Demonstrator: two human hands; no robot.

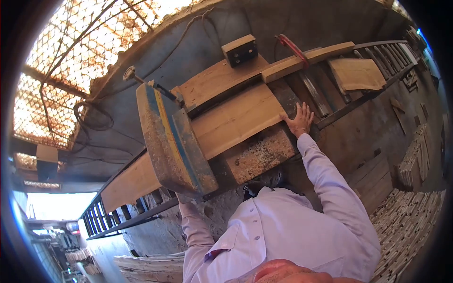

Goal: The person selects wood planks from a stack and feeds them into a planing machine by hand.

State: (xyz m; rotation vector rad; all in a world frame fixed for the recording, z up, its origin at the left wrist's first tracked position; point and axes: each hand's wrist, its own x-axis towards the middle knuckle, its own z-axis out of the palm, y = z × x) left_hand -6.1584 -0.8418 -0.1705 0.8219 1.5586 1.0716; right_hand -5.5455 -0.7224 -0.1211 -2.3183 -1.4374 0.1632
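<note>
My right hand (pixel 299 121) has its fingers spread, with the thumb at the near right corner of a wide wooden board (pixel 240 118). The board lies across a machine bed and reaches a tall housing (pixel 177 141) coated in sawdust, with a blue and yellow stripe. Wood of the same color (pixel 131 184) shows beyond the housing, on the left rollers. My left hand (pixel 184 198) is mostly hidden behind the housing's lower end; only the wrist area shows past the sleeve. Sawdust covers the bed plate (pixel 259 155) in front of the board.
A long wooden strip (pixel 306 61) runs behind the board, with a red clamp (pixel 293 49) on it. A wooden block (pixel 239 49) stands at the back. Another board piece (pixel 357 74) rests on the right rollers. Stacked wood strips (pixel 410 231) fill the lower right.
</note>
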